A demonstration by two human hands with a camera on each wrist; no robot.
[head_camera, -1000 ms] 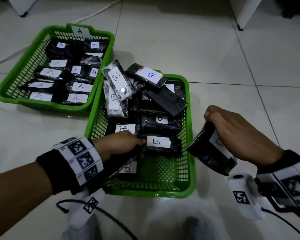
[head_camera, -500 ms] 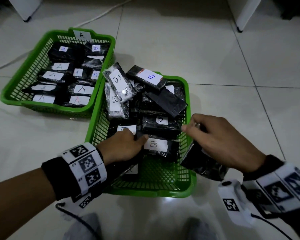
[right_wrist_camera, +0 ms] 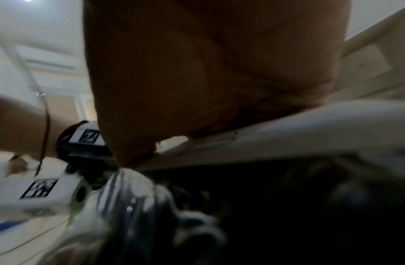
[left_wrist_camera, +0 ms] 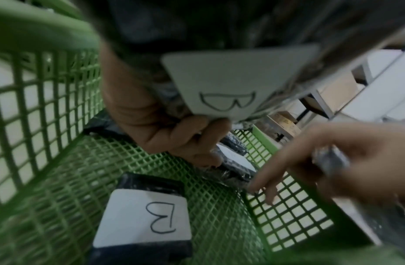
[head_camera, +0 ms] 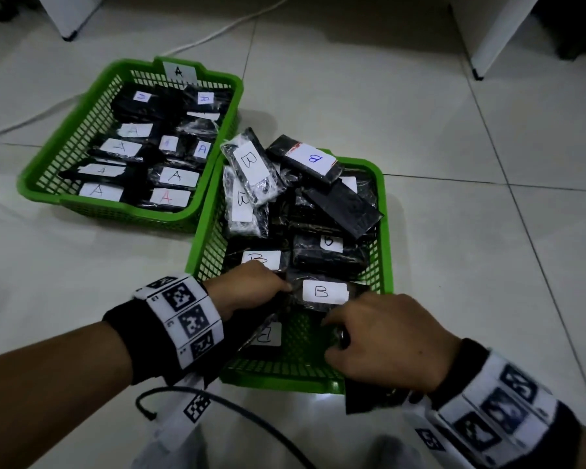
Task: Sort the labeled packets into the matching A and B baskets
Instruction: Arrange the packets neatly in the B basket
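Note:
The B basket (head_camera: 384,231) holds several black packets with white B labels. My left hand (head_camera: 251,289) reaches into its near part and grips the left end of a B packet (head_camera: 323,292). In the left wrist view, the fingers (left_wrist_camera: 181,138) curl round that packet's label (left_wrist_camera: 231,86), and another B packet (left_wrist_camera: 146,215) lies on the mesh floor below. My right hand (head_camera: 379,336) hangs over the basket's near right corner and holds a black packet (head_camera: 369,397), mostly hidden under the palm. The A basket (head_camera: 217,79) stands at the back left, filled with A packets.
Both baskets sit on a white tiled floor (head_camera: 487,265). A white cable (head_camera: 217,32) runs behind the A basket and a black cable (head_camera: 251,421) trails near my left wrist. White furniture legs (head_camera: 487,38) stand at the far right and far left.
My right hand has carried its black packet leftward and down, from beside the B basket to over its near right corner. My left hand has stayed in the basket on the B packet.

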